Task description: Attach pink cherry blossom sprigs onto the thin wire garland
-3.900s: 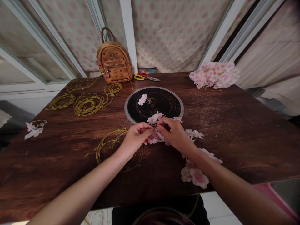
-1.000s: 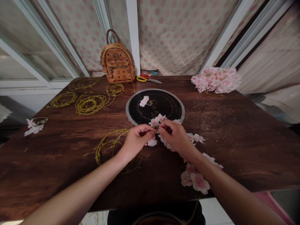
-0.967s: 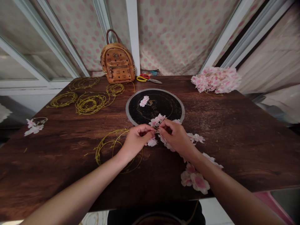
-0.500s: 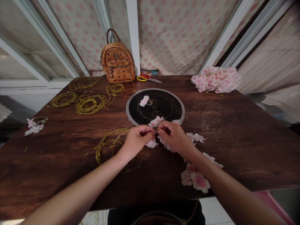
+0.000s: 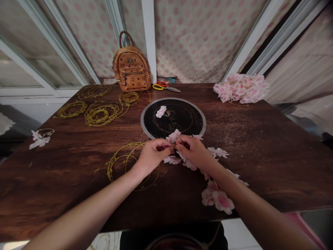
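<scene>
A strand of pink-and-white fabric blossoms (image 5: pixel 222 202) lies on the dark wooden table (image 5: pixel 52 194), its long axis running diagonally from beside the right forearm up to the hands. The left hand (image 5: pixel 154 155) and right hand (image 5: pixel 194 151) angle inward and meet, fingers pinched together on the strand's far end, where any wire is too small to make out. A yellow-green wire ring (image 5: pixel 114 166) lies under the left hand; beyond sit a round black plate (image 5: pixel 184 118), wire coils (image 5: pixel 102 114), and a tan backpack (image 5: pixel 131 71).
</scene>
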Tool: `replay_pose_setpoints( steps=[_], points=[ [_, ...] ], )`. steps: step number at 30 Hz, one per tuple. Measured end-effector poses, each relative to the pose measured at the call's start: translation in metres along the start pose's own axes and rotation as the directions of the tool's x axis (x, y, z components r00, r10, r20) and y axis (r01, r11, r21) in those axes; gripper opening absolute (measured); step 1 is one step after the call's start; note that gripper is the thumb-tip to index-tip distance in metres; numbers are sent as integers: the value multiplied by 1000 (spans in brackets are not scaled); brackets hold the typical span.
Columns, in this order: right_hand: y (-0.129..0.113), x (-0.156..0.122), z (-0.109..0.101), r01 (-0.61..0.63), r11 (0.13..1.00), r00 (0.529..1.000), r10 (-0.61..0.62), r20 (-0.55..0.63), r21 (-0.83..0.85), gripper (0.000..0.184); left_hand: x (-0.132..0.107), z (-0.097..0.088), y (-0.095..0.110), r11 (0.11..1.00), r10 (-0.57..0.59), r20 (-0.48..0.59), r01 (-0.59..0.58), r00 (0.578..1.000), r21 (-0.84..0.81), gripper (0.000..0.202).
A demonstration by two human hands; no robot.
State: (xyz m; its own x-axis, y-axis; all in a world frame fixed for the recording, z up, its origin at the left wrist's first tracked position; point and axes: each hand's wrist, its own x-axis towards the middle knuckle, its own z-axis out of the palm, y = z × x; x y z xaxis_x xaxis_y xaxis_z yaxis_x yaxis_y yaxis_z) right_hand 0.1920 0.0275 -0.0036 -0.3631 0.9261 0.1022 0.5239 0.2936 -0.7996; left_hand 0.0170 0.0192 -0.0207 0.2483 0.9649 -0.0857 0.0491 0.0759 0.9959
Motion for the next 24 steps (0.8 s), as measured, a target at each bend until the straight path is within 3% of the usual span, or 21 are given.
replay_pose_setpoints(
  steps=[24],
  points=[
    [10,2,1,15,998,997,-10,71,-64,15,1,-2,-4,981,78,33,-83,996,178,7]
  ],
)
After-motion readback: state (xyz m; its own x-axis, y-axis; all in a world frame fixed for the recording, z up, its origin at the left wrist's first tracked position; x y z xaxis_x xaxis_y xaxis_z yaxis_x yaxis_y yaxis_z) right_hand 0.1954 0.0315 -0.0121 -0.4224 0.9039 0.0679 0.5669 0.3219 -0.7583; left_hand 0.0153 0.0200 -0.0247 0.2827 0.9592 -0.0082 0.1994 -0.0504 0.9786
